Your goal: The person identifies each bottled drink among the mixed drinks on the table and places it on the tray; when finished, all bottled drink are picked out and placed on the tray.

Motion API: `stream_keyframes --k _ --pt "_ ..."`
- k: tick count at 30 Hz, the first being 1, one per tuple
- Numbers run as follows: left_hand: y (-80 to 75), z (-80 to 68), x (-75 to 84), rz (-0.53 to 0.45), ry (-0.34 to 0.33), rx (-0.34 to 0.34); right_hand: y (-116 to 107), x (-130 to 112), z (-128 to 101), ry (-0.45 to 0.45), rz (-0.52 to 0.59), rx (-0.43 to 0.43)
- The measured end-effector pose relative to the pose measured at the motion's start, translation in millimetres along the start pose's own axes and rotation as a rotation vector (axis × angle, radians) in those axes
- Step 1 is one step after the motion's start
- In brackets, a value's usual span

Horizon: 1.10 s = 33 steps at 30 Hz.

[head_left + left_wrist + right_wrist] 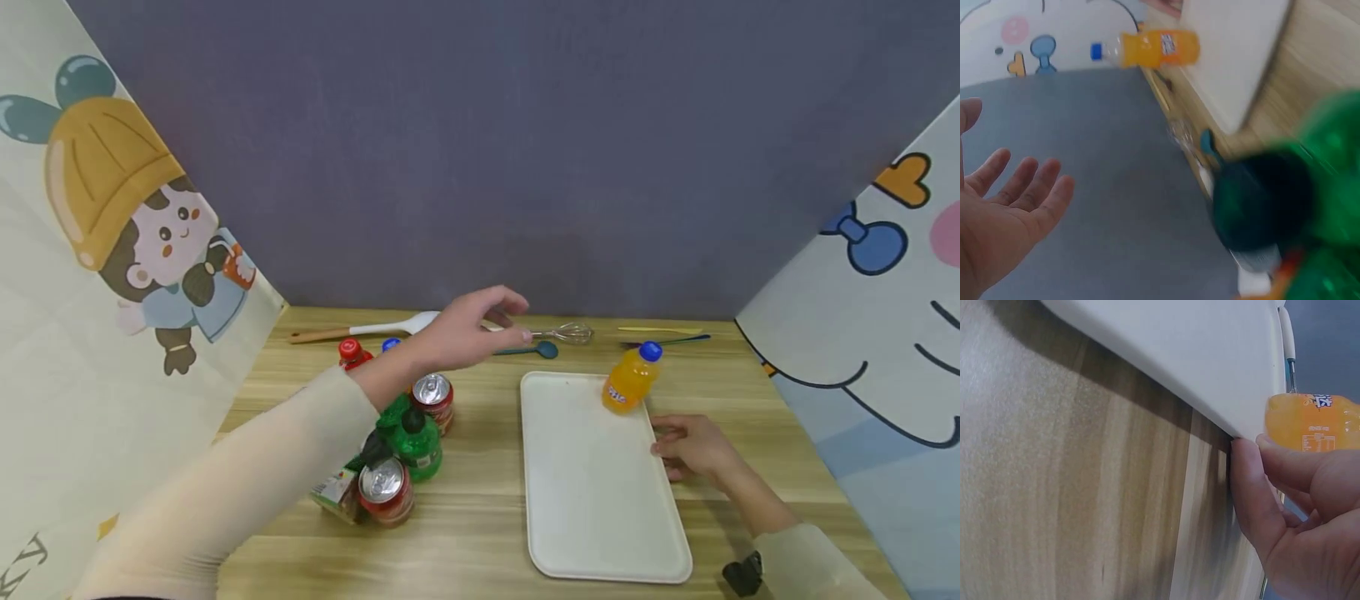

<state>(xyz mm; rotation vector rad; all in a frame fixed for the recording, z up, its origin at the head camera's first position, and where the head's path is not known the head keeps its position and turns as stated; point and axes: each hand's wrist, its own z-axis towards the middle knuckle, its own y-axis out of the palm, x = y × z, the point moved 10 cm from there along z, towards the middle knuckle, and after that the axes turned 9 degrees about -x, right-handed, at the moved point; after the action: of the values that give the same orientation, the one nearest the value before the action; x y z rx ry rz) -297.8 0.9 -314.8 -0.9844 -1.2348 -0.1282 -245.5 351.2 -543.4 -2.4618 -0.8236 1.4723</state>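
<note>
Tray (592, 517) nearest us, a white rectangle lying flat on the wooden surface (465, 533), lower centre-right of the head view. Our right hand (693, 447) rests on the surface at the tray's right edge; in the right wrist view the fingers (1254, 487) are loosely bent, tips touching the tray rim (1210, 419), gripping nothing.

Left of the tray, lower centre of the frame, we note a huddle of drinks: a red can (386, 490) in front, a green bottle with a dark cap (417, 442) just behind it, a second red can (433, 398) further back, then a red cap (351, 351) and a blue cap (391, 342) showing past our left forearm.

Orange bottle with a blue cap (632, 379) stands tilted on the tray's far right corner, just beyond the right hand and apart from it.

Our left hand (468, 329) hovers above the drinks, mid-frame, fingers spread and relaxed, palm bare in the left wrist view (1004, 219); it holds nothing.

Farthest, along the grey back wall (487, 150): a white spoon with a wooden handle (367, 329), a teal spoon (536, 350), a wire whisk (570, 334) and thin sticks (663, 336) at upper right of the surface.
</note>
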Motion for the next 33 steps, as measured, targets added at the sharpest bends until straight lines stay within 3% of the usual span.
stream_keyframes --k 9,14,21,27,33 --pt "-51.3 -44.4 -38.6 0.012 -0.087 0.118 -1.7 0.9 -0.2 0.01 0.012 -0.006" --pt "-83.7 -69.8 -60.5 0.07 -0.159 0.197 -2.4 4.4 2.4 0.02 0.011 -0.004" --pt "-121.0 -99.7 -106.6 0.122 -0.249 0.264 -1.5 7.2 3.9 0.023 0.02 -0.007" --pt "-133.3 -124.3 -146.7 0.094 -0.29 0.226 -0.2 5.3 2.6 0.024 0.019 -0.013" --pt "-128.9 -143.0 -170.2 0.055 -0.305 0.158 -0.4 3.5 2.8 0.016 0.026 -0.022"
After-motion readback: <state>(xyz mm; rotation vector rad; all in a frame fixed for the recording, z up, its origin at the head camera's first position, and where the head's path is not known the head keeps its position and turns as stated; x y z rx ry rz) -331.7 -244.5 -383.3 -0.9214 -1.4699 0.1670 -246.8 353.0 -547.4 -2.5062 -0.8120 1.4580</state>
